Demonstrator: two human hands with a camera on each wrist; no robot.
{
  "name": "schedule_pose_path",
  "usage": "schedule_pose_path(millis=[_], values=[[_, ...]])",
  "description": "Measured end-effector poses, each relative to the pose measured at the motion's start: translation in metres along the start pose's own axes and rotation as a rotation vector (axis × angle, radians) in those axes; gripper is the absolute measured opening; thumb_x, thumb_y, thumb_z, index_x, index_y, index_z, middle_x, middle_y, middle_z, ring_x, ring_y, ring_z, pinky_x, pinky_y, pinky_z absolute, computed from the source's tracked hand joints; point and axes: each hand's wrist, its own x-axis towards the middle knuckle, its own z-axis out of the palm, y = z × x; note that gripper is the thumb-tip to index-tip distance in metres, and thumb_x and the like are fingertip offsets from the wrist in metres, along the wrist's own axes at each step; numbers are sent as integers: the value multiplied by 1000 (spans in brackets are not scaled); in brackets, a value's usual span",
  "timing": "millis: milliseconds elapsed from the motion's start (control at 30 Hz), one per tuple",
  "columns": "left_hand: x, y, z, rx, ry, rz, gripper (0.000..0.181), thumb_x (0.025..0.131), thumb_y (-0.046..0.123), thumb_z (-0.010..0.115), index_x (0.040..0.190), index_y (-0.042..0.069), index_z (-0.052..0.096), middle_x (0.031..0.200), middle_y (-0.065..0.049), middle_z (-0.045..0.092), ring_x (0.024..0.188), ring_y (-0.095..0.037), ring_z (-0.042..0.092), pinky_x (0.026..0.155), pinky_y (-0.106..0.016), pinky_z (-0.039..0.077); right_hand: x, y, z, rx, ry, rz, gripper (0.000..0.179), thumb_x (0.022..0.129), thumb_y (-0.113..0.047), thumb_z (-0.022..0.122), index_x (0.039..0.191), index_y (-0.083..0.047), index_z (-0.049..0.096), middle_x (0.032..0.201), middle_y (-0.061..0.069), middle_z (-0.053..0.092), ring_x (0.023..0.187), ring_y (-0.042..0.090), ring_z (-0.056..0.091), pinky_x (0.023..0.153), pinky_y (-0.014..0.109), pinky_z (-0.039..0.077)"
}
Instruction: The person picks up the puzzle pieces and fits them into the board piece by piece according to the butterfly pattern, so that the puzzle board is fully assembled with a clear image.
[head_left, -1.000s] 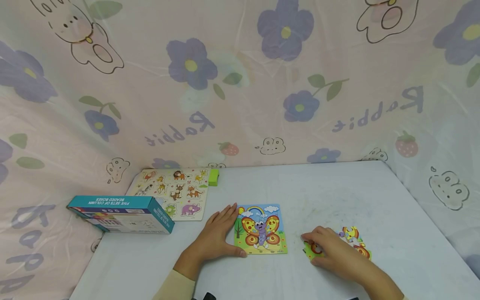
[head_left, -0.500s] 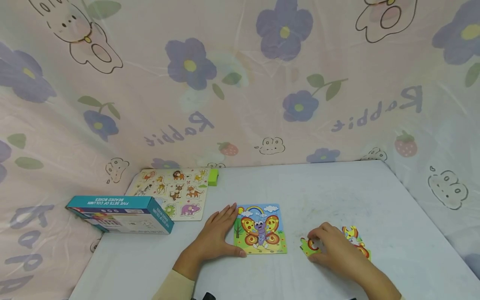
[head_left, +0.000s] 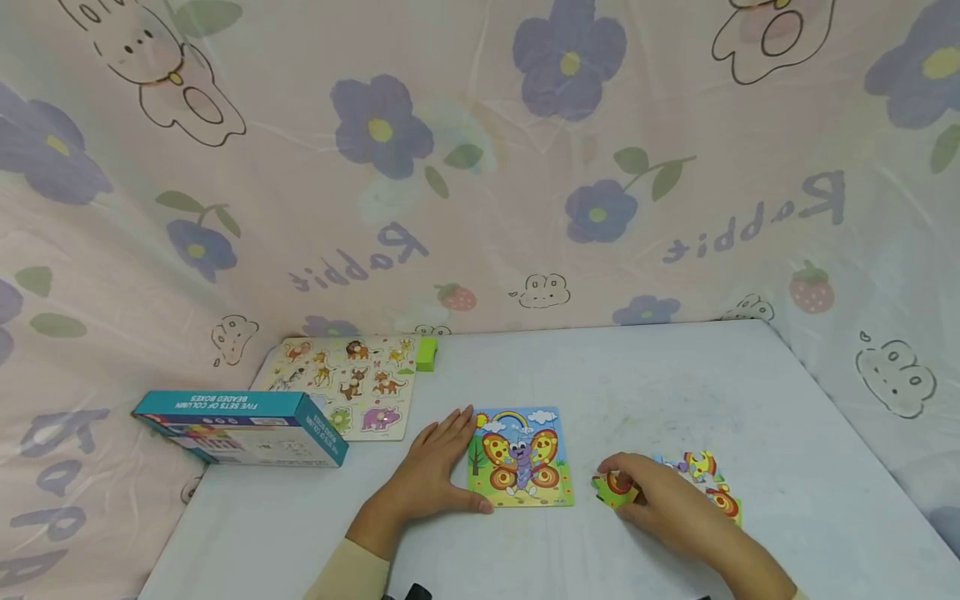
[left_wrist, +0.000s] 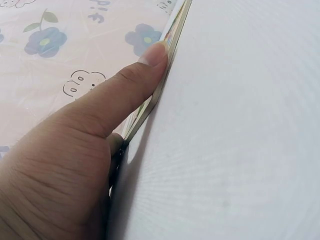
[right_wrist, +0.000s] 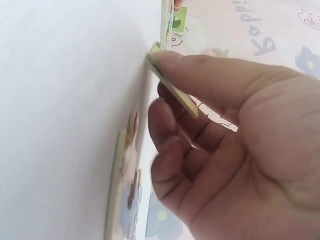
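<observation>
Left hand (head_left: 431,471): laid on the surface (head_left: 570,358) with fingers extended and thumb spread, touching the left edge of the butterfly board (head_left: 521,475). Its grip is relaxed and closes round nothing; from the left wrist the thumb is seen against the board's edge. The butterfly board lies flat in front of the person, a butterfly under a rainbow printed on it.

Right hand (head_left: 666,500): grip closed in a pinch on a puzzle piece (head_left: 613,492), green with a red and yellow round pattern. The piece is to the right of the butterfly board, apart from it. From the right wrist I note the piece held tilted, thumb along one face, the remaining fingers curled; whether its far end meets the surface I cannot tell.

Loose pieces (head_left: 702,467) in matching colours lie to the right, partly hidden by the right hand; seen from the right wrist, they rest on a thin flat board (right_wrist: 116,185).

At the far left, an animal board (head_left: 375,385) lies flat with a small green block (head_left: 426,354) just beside its back right corner. A teal box (head_left: 225,406) stands before it, lettering inverted. A curtain (head_left: 480,192) printed with rabbits and flowers hangs behind.
</observation>
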Motion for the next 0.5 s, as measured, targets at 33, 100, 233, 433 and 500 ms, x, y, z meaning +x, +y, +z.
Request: schedule_pose_path(millis=[33, 100, 233, 433, 500], values=[[0, 0, 0, -1, 1, -1, 133, 75, 82, 82, 173, 8, 30, 181, -2, 16, 166, -25, 9, 130, -57, 8, 0, 0, 0, 3, 9, -13, 37, 93, -7, 85, 124, -20, 71, 95, -13, 60, 86, 6, 56, 74, 31, 53], [0, 0, 0, -2, 0, -3, 133, 75, 82, 82, 173, 9, 30, 181, -2, 16, 166, -25, 8, 130, -57, 8, 1, 0, 1, 19, 29, -26, 27, 96, -8, 83, 117, -22, 72, 90, -15, 60, 80, 4, 55, 70, 29, 52], [0, -1, 1, 6, -5, -6, 133, 75, 84, 81, 173, 10, 29, 181, -1, 15, 166, -24, 8, 130, -56, 7, 2, -2, 3, 90, 62, -20, 17, 100, -11, 80, 109, -24, 73, 85, -16, 62, 72, 4, 55, 63, 26, 50], [1, -1, 1, 5, -9, -4, 134, 75, 84, 81, 173, 9, 30, 181, -1, 15, 166, -25, 8, 130, -57, 8, 10, -8, 10, 280, 99, -88, 9, 103, -12, 78, 108, -18, 76, 98, -11, 74, 80, 8, 66, 69, 26, 57], [1, -1, 0, 4, -10, -5, 134, 74, 84, 81, 173, 9, 30, 181, -2, 15, 166, -25, 8, 130, -57, 8, 14, -12, 15, 354, 92, -104, 6, 104, -12, 77, 109, -14, 76, 102, -9, 76, 84, 10, 69, 71, 27, 59]])
